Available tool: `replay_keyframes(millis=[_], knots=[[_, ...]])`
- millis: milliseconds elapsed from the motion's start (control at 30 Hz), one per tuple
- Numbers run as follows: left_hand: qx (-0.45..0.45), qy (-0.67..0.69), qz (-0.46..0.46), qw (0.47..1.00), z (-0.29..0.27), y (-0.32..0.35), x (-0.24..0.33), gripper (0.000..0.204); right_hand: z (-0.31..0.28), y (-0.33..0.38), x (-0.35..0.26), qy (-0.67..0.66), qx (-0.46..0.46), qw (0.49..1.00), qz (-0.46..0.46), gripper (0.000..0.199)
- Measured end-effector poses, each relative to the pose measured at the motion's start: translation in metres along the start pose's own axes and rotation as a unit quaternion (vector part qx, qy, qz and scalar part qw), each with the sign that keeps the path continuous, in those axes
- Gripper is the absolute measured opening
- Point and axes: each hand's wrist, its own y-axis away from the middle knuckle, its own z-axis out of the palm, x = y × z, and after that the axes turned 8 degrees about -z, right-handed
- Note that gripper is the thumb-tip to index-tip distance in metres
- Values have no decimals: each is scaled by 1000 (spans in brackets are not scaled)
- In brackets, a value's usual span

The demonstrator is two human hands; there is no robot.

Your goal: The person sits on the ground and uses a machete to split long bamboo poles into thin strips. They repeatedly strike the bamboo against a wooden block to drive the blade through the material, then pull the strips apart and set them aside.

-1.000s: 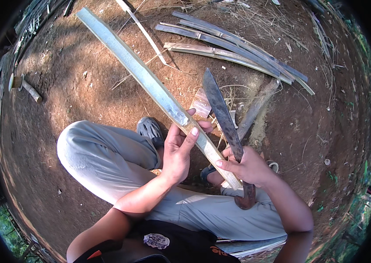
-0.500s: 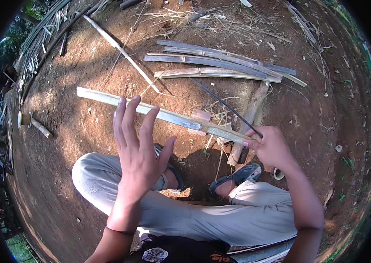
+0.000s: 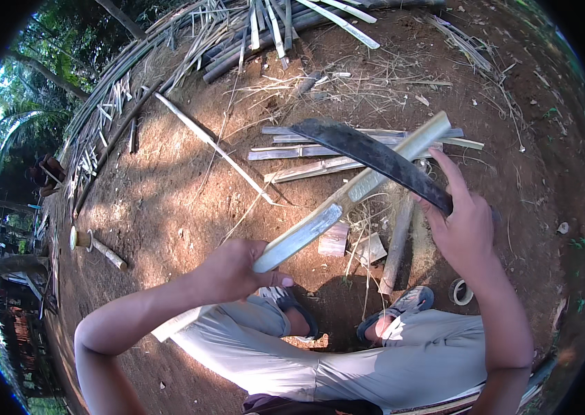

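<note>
the left hand (image 3: 230, 271) is closed around the bamboo strip (image 3: 299, 238), which slants above the legs (image 3: 258, 356), its long axis running from lower left to upper right. the right hand (image 3: 467, 225) holds the machete (image 3: 375, 158), pointing upper left.

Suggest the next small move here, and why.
Perhaps curl back the index finger of the right hand: it stretches out toward the long, pale split-bamboo strip, while that hand holds a dark, curved metal machete that crosses the strip in view. The left hand grips the strip.
</note>
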Motion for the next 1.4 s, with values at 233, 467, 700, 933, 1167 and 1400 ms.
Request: replay_keyframes(millis=[233,467,700,933,1167,1400], knots=[[-138,455,70,877,84,-19,16,28,25,25,-7,0,-102,992,-79,62],[-105,474,123,865,150,-31,35,18,66,59,-13,119,-112,968,-191,65],[0,459,116,881,178,-38,19,19,71,25,8,176,-73,970,-150,61],[-11,473,130,871,176,-52,17,20,89,36,5,212,-99,946,-225,63],[-65,533,94,838,183,-57,8,20,90,36,12,237,-116,947,-183,65],[-98,528,53,842,181,-53,5,23,87,35,21,224,-138,949,-173,64]])
